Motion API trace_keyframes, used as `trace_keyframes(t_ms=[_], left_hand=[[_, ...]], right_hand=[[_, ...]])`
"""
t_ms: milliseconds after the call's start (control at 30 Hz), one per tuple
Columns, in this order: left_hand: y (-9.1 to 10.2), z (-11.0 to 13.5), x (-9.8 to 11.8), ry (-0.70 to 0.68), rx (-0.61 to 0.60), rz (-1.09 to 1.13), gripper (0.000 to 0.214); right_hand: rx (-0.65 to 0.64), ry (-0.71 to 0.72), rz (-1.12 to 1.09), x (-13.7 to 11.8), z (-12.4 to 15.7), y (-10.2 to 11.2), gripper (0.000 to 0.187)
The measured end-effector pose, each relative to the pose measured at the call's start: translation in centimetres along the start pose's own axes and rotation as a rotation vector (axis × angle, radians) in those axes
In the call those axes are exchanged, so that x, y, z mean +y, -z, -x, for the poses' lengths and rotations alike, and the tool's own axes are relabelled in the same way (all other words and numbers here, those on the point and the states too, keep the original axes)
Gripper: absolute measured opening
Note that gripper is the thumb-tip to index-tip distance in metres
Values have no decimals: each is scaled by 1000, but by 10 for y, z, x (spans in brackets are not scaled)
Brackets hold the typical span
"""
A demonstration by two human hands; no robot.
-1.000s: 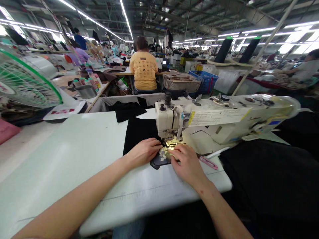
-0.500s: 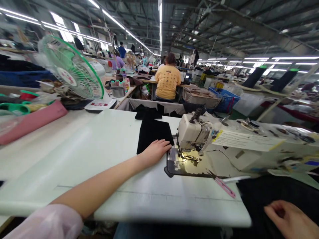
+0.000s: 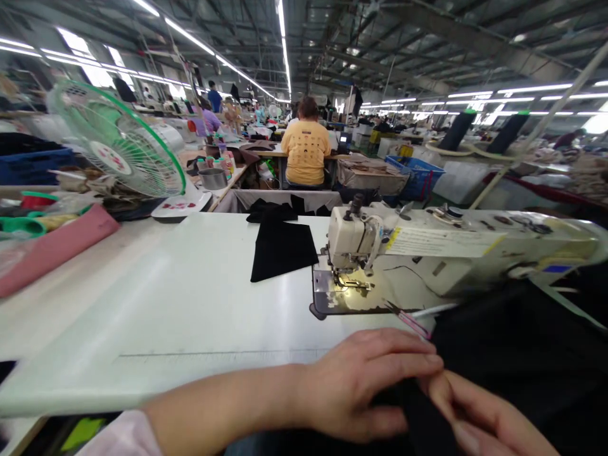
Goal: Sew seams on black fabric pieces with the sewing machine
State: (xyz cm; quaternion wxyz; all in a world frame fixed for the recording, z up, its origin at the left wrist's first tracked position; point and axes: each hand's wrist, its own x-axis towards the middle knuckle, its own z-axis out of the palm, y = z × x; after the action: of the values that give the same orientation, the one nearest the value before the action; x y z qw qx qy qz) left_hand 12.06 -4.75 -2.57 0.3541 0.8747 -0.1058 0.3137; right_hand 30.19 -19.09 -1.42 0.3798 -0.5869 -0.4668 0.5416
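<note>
At the table's front edge my left hand (image 3: 361, 380) and my right hand (image 3: 484, 408) meet over a piece of black fabric (image 3: 430, 421). My right hand pinches it, thumb and fingers together. The left fingers curl over it and touch the right fingertips, with the left thumb below. A larger spread of black fabric (image 3: 517, 342) lies to the right. Beyond my hands stands a sewing machine (image 3: 354, 237), its metal plate (image 3: 327, 301) bare. Pink-handled thread snips (image 3: 415, 323) lie before it. Another black fabric piece (image 3: 282, 250) rests left of the machine.
A green-rimmed fan (image 3: 118, 149) stands at the left, near a pink roll of material (image 3: 61, 247). The white table (image 3: 190, 304) spans the front. A person in a yellow shirt (image 3: 306, 152) sits ahead. Two dark thread cones (image 3: 456, 130) rise at the right.
My left hand has left the black piece beside the machine and come back to my right hand. The right hand has moved left, and both now hold black fabric. The view has shifted slightly.
</note>
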Motion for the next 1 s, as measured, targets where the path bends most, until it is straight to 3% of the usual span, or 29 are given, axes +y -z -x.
trace_keyframes(t_ms=[33, 67, 100, 167, 233, 267, 333, 433, 500, 567, 633, 667, 733, 800, 900, 1000], left_hand=[[2, -8, 3, 75, 65, 58, 62], [6, -16, 4, 189, 165, 91, 44], [10, -23, 5, 323, 282, 97, 30], [16, -34, 6, 541, 454, 66, 17], [19, -40, 9, 607, 489, 55, 18], [21, -41, 13, 594, 477, 51, 22], [26, -42, 22, 553, 489, 13, 23], [43, -46, 41, 546, 505, 31, 15], [55, -50, 53, 573, 433, 170, 22], [63, -53, 64, 534, 325, 251, 36], [69, -55, 71, 435, 332, 127, 62], [72, -56, 73, 394, 380, 18, 67], [83, -58, 75, 392, 481, -181, 51], [102, -61, 76, 451, 503, -328, 24], [139, -70, 76, 473, 524, -677, 11], [168, -82, 71, 447, 517, -922, 10]], right_hand=[[131, 18, -132, -9, -2, -12, 35], [267, 124, -212, -17, -4, -22, 35], [431, 320, -222, -21, -5, -31, 43], [624, 496, 40, -25, -6, -45, 78], [801, 570, 419, -24, -6, -55, 99], [878, 603, 578, -25, -4, -57, 92], [1031, 671, 755, -33, 2, -58, 54], [1208, 648, 702, -58, 16, -49, 13], [1209, 606, 555, -79, 24, -44, 12], [1068, 628, 459, -98, 28, -41, 13], [980, 702, 448, -112, 26, -38, 11], [1007, 755, 467, -117, 22, -36, 10], [1171, 862, 509, -124, 12, -28, 12], [1273, 921, 556, -129, -3, -14, 24], [1170, 889, 649, -137, -33, 14, 34], [1134, 838, 707, -147, -59, 35, 23]])
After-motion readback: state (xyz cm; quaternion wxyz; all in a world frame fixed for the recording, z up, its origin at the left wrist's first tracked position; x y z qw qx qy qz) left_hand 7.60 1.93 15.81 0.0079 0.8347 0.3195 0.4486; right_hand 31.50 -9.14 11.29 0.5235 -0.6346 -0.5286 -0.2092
